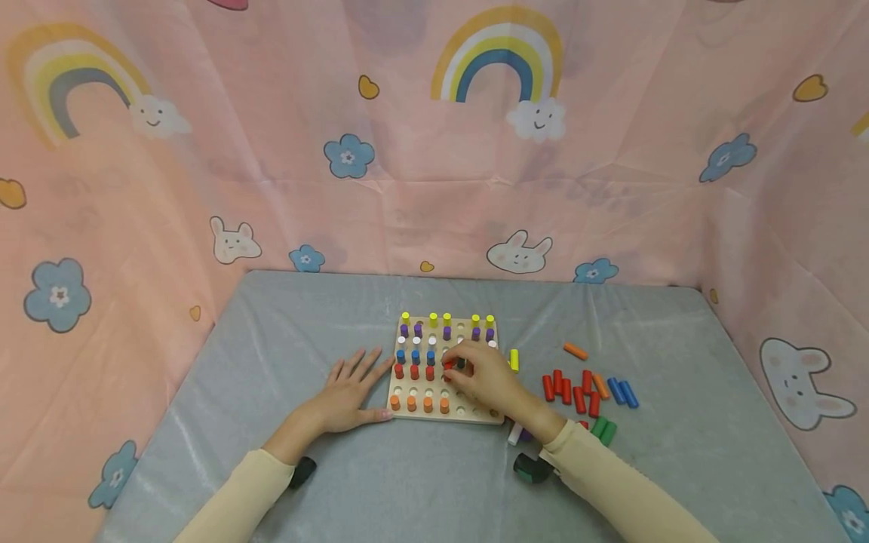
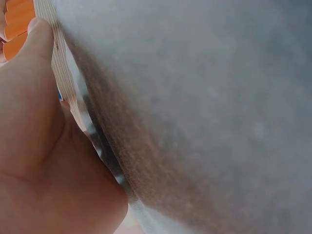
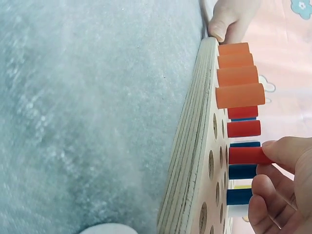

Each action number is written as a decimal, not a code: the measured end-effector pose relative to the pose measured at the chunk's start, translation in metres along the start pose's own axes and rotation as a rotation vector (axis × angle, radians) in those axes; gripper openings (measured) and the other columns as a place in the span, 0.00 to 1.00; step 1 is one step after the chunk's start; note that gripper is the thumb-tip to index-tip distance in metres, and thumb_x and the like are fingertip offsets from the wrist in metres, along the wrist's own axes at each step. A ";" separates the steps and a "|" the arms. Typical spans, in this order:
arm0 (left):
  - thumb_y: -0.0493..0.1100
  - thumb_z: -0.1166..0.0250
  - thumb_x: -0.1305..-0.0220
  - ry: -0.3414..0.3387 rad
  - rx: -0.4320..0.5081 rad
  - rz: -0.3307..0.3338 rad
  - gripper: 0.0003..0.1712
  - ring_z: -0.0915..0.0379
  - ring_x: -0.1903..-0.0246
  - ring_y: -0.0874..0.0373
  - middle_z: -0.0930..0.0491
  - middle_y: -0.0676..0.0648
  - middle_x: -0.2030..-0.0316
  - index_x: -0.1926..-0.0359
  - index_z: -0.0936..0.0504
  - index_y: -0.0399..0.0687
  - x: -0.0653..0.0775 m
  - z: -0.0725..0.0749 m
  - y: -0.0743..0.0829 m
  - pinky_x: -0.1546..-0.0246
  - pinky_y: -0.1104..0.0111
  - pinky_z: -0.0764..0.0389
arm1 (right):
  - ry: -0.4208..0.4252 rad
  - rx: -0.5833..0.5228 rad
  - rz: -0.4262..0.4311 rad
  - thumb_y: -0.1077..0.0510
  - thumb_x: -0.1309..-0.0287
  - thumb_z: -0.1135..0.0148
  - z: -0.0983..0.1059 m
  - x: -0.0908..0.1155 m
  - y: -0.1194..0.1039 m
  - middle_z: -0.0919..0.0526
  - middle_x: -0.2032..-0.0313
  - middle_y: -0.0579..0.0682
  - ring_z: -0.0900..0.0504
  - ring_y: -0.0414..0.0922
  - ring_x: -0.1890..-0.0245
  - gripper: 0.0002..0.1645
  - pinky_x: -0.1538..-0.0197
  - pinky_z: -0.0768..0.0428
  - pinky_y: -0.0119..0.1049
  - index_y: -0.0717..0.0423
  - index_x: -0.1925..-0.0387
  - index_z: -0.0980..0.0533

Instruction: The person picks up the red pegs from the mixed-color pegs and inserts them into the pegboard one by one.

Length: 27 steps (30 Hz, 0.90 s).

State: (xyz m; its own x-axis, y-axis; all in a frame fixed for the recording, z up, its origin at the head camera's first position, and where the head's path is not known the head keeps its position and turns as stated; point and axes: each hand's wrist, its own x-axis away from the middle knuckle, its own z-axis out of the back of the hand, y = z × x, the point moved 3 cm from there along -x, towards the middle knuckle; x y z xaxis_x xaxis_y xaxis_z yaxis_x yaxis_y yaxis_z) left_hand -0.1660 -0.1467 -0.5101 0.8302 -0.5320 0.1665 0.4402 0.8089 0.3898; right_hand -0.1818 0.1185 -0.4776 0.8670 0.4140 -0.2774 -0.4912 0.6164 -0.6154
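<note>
A wooden pegboard [image 1: 421, 417] lies on the grey table, with rows of yellow, purple, white, blue, red and orange pegs upright in its holes. My right hand [image 1: 492, 377] is over the board and pinches a red peg [image 3: 246, 155] between thumb and fingers; the right wrist view shows the peg's lower end at the board's surface, in the red row. Flat on the table at the board's left side lies my left hand [image 1: 346, 392], fingers spread and thumb touching the near left corner. Four-sided and thick, the board's edge shows beside orange pegs [image 3: 240, 96]. Part of the board is hidden under my right hand.
Right of the board lie loose red pegs [image 1: 579, 400], blue pegs [image 1: 627, 394], green pegs [image 1: 608, 433] and an orange peg [image 1: 575, 351]. A yellow peg [image 1: 514, 360] lies close to the board's right edge. A white peg [image 1: 516, 433] is near my right wrist.
</note>
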 end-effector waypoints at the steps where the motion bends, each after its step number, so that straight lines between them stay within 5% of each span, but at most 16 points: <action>1: 0.73 0.42 0.39 -0.008 -0.007 0.003 0.55 0.66 0.22 0.36 0.60 0.41 0.20 0.21 0.54 0.58 0.000 0.000 0.001 0.28 0.33 0.61 | 0.001 0.000 0.006 0.58 0.45 0.27 0.000 0.000 0.000 0.15 0.64 0.43 0.24 0.41 0.72 0.10 0.68 0.28 0.26 0.51 0.60 0.15; 27: 0.69 0.39 0.38 -0.023 -0.024 0.015 0.54 0.65 0.22 0.36 0.59 0.41 0.20 0.21 0.53 0.55 0.001 0.005 0.006 0.28 0.33 0.59 | 0.015 0.012 0.002 0.59 0.45 0.27 -0.004 0.001 0.001 0.14 0.64 0.41 0.26 0.40 0.71 0.09 0.67 0.29 0.27 0.50 0.61 0.15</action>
State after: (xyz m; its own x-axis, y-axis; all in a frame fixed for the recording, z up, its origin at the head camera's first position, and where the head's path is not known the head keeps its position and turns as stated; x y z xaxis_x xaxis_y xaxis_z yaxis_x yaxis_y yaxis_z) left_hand -0.1643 -0.1438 -0.5031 0.8288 -0.5252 0.1929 0.4362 0.8225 0.3651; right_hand -0.1815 0.1169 -0.4810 0.8670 0.4056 -0.2895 -0.4940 0.6232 -0.6062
